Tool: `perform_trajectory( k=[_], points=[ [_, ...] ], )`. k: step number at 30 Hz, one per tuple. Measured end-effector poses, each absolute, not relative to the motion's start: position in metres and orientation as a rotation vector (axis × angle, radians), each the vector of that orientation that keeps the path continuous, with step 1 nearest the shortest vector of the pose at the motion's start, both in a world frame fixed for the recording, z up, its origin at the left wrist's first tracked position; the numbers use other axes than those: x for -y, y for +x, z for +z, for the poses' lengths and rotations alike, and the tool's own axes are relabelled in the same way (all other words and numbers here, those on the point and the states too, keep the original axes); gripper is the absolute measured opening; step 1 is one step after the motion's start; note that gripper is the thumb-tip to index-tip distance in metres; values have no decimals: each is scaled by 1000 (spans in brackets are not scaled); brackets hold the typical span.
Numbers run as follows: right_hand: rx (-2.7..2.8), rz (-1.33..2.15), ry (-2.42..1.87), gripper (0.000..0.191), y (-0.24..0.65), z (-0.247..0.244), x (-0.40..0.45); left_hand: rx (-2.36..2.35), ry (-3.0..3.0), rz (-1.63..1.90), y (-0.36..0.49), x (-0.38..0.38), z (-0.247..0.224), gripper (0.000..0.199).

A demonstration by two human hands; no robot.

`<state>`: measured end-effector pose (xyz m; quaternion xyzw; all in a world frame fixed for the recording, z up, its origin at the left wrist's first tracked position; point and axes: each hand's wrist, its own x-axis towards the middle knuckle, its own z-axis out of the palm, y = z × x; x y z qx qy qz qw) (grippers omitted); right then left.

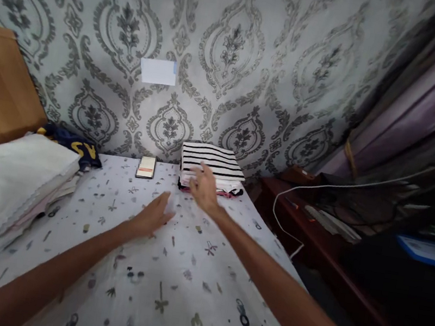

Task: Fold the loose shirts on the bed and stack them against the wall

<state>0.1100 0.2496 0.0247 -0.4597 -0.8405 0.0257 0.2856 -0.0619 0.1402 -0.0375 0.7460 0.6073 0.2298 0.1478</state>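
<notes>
My left hand [151, 216] is over the patterned bedsheet [180, 267], fingers apart, with nothing in it. Further forward and to the right, my right hand [204, 187] is at the front left of a folded stack of clothes [215, 161]. Its fingers are spread and hold nothing; whether they touch the stack I cannot tell. The top piece of the stack is white with black stripes, with white, pink and black cloth beneath. Near the wall, left of that stack, lies a small dark-edged box with a cream top [146, 167].
At the left is a pile of folded white cloth [6, 190], with a navy garment with yellow letters [79, 148] behind it and a wooden headboard [1, 90]. At the right stands a dark red table [314, 230] with a white cable [329, 186]. A patterned wall [231, 49] rises behind.
</notes>
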Motion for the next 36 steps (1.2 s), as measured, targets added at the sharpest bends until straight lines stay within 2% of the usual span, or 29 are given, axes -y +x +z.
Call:
perform_trajectory(
  k=[4, 8, 13, 16, 25, 32, 36],
  points=[
    [2459, 418, -924, 34, 107, -29, -150, -1710, 2352, 550, -115, -65, -58, 56],
    [2549, 600, -862, 33, 97, -50, -83, -1821, 2335, 415, -180, -32, -24, 43],
    [2659, 634, -753, 31, 65, -33, -26, -2522, 2191, 405, -276, -4, 40, 41],
    [2691, 603, -631, 31, 44, -30, 5, -2928, 1977, 358, -316, 21, 59, 40],
    [2656, 359, -462, 35, 27, -41, 36, -2942, 1749, 507, -315, 35, 71, 26],
    [2600, 455, -443, 33, 32, -40, 33, -2861, 1469, 883, -325, 37, 100, 13],
    [2406, 714, -474, 34, 28, -49, 24, -2774, 1266, 1210, -305, 37, 126, 14]
  ],
)
